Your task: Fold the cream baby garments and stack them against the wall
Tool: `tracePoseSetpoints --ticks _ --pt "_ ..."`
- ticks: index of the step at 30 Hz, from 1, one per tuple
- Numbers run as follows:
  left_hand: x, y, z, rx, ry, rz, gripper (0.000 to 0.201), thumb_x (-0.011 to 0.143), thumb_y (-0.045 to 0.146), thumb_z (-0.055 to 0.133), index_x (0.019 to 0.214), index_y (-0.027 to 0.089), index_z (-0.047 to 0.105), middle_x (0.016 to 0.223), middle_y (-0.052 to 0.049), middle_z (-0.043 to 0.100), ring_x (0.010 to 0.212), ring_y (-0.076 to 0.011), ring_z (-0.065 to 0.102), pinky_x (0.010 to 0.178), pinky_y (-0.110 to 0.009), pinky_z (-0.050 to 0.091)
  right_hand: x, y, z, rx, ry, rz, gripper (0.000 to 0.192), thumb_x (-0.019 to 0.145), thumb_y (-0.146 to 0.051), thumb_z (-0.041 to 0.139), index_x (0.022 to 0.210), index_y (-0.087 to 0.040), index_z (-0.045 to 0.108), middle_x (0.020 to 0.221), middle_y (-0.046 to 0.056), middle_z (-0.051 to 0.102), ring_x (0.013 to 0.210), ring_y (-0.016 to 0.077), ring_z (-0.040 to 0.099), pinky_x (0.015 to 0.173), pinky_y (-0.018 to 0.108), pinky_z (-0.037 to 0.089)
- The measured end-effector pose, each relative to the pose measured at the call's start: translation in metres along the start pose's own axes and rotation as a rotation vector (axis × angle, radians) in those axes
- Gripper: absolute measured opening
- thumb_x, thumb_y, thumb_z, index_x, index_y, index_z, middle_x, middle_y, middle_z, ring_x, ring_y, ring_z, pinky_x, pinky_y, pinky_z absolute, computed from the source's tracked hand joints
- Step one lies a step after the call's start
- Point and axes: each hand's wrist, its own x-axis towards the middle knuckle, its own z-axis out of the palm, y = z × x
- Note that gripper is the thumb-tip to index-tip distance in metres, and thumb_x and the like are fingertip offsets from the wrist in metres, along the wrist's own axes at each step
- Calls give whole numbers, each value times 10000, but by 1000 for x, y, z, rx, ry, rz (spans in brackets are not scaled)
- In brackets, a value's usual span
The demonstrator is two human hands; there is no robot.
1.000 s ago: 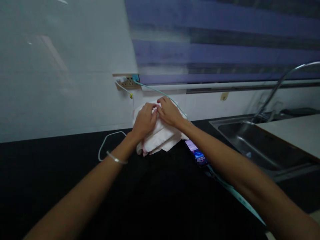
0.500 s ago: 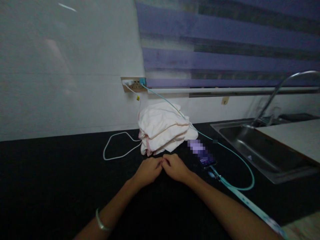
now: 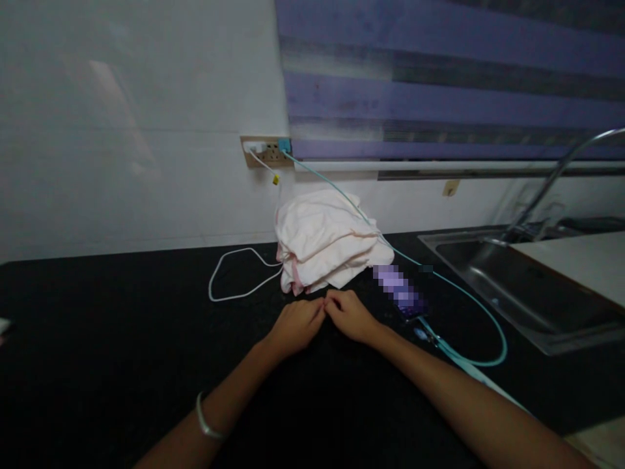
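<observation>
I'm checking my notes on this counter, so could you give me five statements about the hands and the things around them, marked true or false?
1. The left hand and right hand are close together. True.
2. The phone lies left of the white cloth. False: the phone lies to its right.
3. The white cable forms a loop left of the cloth. True.
4. The bracelet is on the right arm. False: the bracelet is on the left.
5. The right hand is inside the sink. False: it is over the dark counter.

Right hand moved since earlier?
Yes: judged against the wall socket, the right hand shifted from over the white cloth to its near side, toward the wearer.
</observation>
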Motion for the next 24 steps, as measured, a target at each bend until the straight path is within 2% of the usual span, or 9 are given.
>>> tracePoseSetpoints --ticks 4,11,13,15,18,21,24 --pt "0 -2 1 -39 20 6 409 1064 401 285 1213 237 629 1043 -95 761 972 -251 728 845 -335 487 1 1 0 -11 75 -5 256 960 -178 494 705 -182 506 641 -41 525 618 107 468 608 244 274" --pt "2 -8 8 -56 64 -22 440 1064 414 245 1268 238 592 1070 -105 752 971 -269 719 819 -361 472 2 2 -1 -23 36 -61 300 1022 -240 428 752 -175 541 722 -8 585 679 124 516 659 249 313" --pt "2 -6 7 -123 93 -17 377 1044 401 316 1190 248 629 1024 -81 749 919 -245 706 780 -331 456 2 2 -1 -18 41 -44 294 1006 -227 434 736 -174 537 712 -9 579 672 122 511 651 248 308" --pt "2 -5 4 -230 128 -1 303 1003 371 401 971 230 668 870 -48 725 788 -208 663 705 -299 420 2 2 0 -17 48 -20 293 980 -213 448 700 -174 529 673 -18 556 642 115 492 630 247 291" --pt "2 -4 -2 -332 160 -6 362 934 334 456 604 201 526 574 -4 554 586 -159 512 596 -286 328 1 1 -1 -16 58 15 361 945 -241 479 589 -181 474 548 -47 434 545 96 399 563 256 226" --pt "4 -5 -7 -357 179 -25 411 908 347 457 525 201 434 496 18 440 534 -138 432 566 -288 271 -1 -2 -2 11 67 80 444 911 -301 506 499 -197 379 485 -61 294 484 80 289 518 275 159" --pt "6 -5 -6 -376 206 -34 389 890 340 448 530 205 391 500 31 399 529 -128 394 557 -290 237 -2 -4 -2 44 79 92 432 876 -303 511 492 -204 338 490 -59 269 485 75 272 507 275 145"
